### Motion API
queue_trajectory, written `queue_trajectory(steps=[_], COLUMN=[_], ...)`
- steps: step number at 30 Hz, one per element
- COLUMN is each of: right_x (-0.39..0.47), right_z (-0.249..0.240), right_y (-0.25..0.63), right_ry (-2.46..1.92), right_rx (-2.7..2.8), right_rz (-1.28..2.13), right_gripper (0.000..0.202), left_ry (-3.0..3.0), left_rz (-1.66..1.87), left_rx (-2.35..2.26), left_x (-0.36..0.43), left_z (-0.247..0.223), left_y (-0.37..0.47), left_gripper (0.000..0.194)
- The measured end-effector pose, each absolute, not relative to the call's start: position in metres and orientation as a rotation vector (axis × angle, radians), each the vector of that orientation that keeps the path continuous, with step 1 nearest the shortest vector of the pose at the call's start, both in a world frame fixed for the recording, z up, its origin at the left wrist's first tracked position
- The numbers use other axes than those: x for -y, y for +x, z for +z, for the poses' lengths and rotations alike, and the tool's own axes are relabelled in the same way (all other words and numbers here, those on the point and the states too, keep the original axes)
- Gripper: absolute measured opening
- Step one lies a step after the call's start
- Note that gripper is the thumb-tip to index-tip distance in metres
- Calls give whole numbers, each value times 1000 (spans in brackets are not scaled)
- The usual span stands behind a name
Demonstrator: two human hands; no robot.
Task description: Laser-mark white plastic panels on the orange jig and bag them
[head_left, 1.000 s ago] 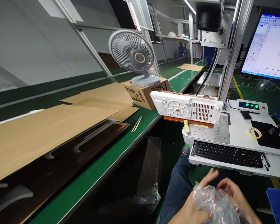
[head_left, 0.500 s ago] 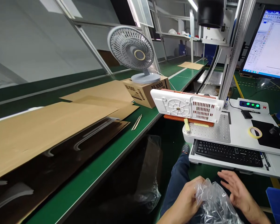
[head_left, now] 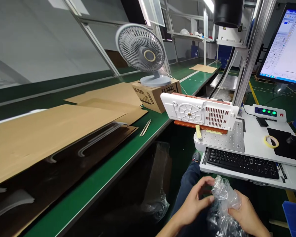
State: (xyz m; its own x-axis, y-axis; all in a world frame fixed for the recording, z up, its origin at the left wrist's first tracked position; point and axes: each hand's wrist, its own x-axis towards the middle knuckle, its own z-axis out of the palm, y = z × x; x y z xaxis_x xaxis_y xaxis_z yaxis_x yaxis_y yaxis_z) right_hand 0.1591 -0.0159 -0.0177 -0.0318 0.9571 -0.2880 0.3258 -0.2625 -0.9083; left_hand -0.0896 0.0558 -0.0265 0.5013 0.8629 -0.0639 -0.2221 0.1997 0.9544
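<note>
Crumpled clear plastic film (head_left: 223, 205) hangs between my two hands over my lap. My right hand (head_left: 244, 212) is closed on it, the thumb pressed into its side. On the other side, my left hand (head_left: 197, 199) has its fingers and thumb apart in a curve, with the fingertips close to the film's left edge. Beyond my hands, a white plastic panel (head_left: 197, 112) with a round ribbed pattern and a slotted grille stands on edge on an orange-red support, over a perforated metal plate (head_left: 230, 141).
A black keyboard (head_left: 241, 163) lies on a tray below the white desk. Tape roll (head_left: 266, 141) and monitor (head_left: 284, 49) are at right. A grey fan (head_left: 143, 49) stands on a carton (head_left: 150, 97) on the green bench (head_left: 88, 194), beside cardboard sheets (head_left: 51, 131). Blue bin (head_left: 294, 215) lower right.
My left hand has loosened from the film and its fingers have spread. My right hand, earlier open beside the film, has moved left and closed on it. The film is bunched more upright.
</note>
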Motion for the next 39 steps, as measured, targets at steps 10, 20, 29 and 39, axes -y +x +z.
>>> queue_trajectory(steps=[10,20,29,39], right_x=[12,-24,-154,-275], right_z=[-25,10,78,59], right_y=[172,200,195,178], right_ry=[-1712,-1555,-1350,-1243], right_rx=[1354,999,857,1043], right_rz=[1180,928,795,589], right_gripper=[21,58,85,79], left_ry=[1614,1565,1512,1428], left_rz=[463,700,1453,1520], left_rx=[-1620,-1579,-1588,-1665], left_x=[-135,-173,-301,-418], left_z=[-169,-157,-14,71], left_y=[-136,-170,-250,-273], left_gripper=[26,27,41,96])
